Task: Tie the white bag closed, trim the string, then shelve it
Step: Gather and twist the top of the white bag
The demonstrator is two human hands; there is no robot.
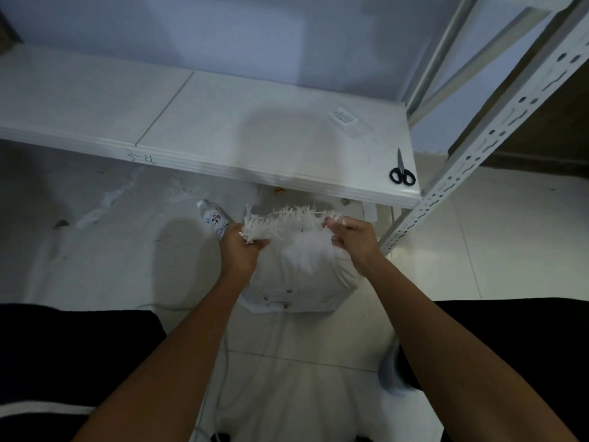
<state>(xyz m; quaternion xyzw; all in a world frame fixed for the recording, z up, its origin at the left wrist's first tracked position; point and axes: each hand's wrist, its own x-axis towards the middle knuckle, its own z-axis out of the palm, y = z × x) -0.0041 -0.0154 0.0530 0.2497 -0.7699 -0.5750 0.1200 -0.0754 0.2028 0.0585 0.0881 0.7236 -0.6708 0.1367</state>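
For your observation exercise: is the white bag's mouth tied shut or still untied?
Untied. The left hand and right hand hold the white bag's frayed top edge apart; no string circles it.

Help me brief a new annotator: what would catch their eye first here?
Centre frame, the left hand and right hand grip the frayed mouth of a white woven bag standing on the pale tiled floor. Black-handled scissors lie at the right front corner of the white metal shelf above.

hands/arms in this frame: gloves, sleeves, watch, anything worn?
Nothing worn that shows. Left hand and right hand are bare, no gloves or rings visible. Both forearms are bare to the frame's bottom edge: no sleeves, watch or bands in view.
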